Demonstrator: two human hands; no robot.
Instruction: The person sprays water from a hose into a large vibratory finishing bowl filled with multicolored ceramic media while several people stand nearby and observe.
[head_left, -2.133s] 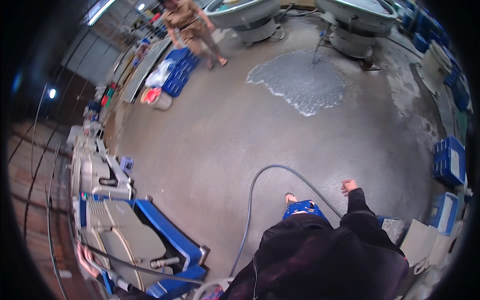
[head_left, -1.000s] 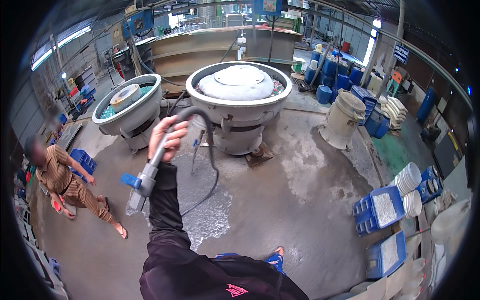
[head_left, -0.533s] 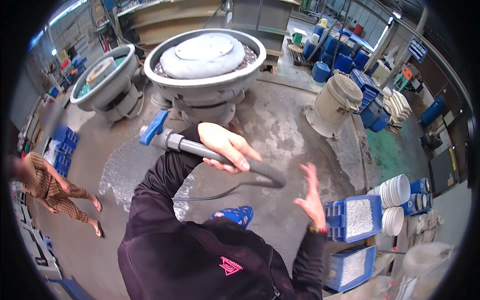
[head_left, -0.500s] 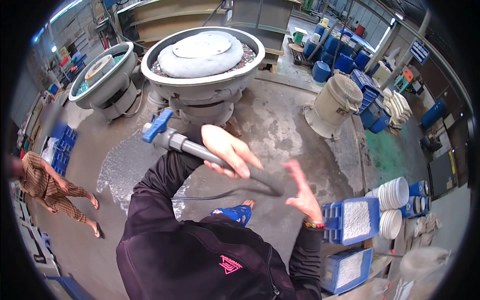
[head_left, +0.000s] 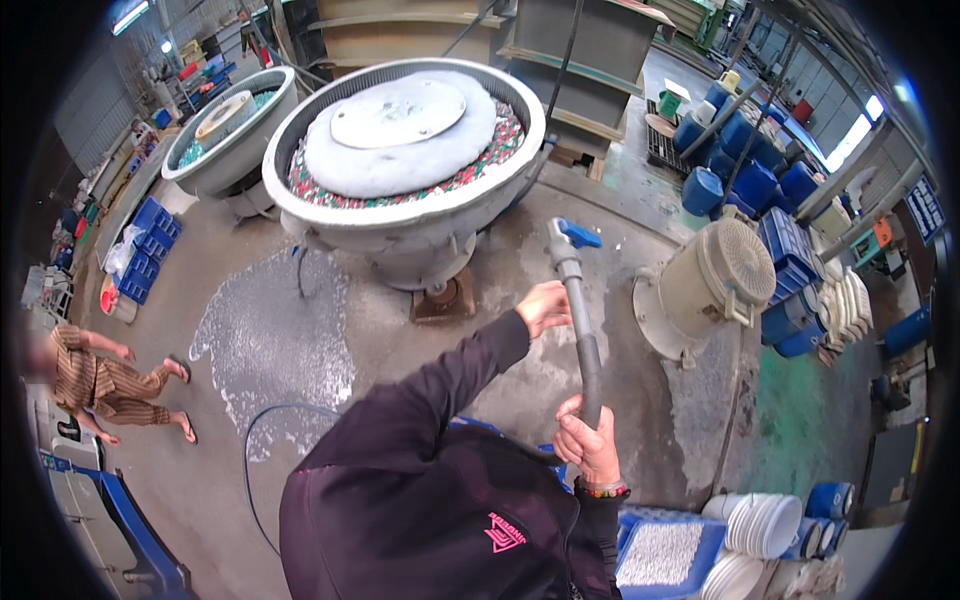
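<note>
A grey hose wand (head_left: pixel 586 350) stands roughly upright in front of me, with a blue-handled ball valve (head_left: pixel 577 236) at its far end. My right hand (head_left: pixel 590 445), with a beaded bracelet at the wrist, is wrapped round the wand's lower part. Close against the left side of the pipe, below the valve, is my left hand (head_left: pixel 543 308); its fingers are bent but apart and do not close round the pipe. Beyond it sits a large round vibratory tumbler bowl (head_left: pixel 400 212), holding red, green and white pieces and white foam around a pale centre disc (head_left: pixel 398 112).
A smaller tumbler bowl (head_left: pixel 222 135) stands left of the large one. Foamy water (head_left: pixel 275 340) and a dark hose (head_left: pixel 252 450) lie on the floor. Another person (head_left: pixel 120 385) is at far left. A beige machine (head_left: pixel 705 280), blue crates (head_left: pixel 790 245) and a tub of white pieces (head_left: pixel 660 550) stand at right.
The wand has swung from pointing left to pointing away from me, moving right. My right hand has taken hold of it; my left hand has loosened. The view has shifted.
</note>
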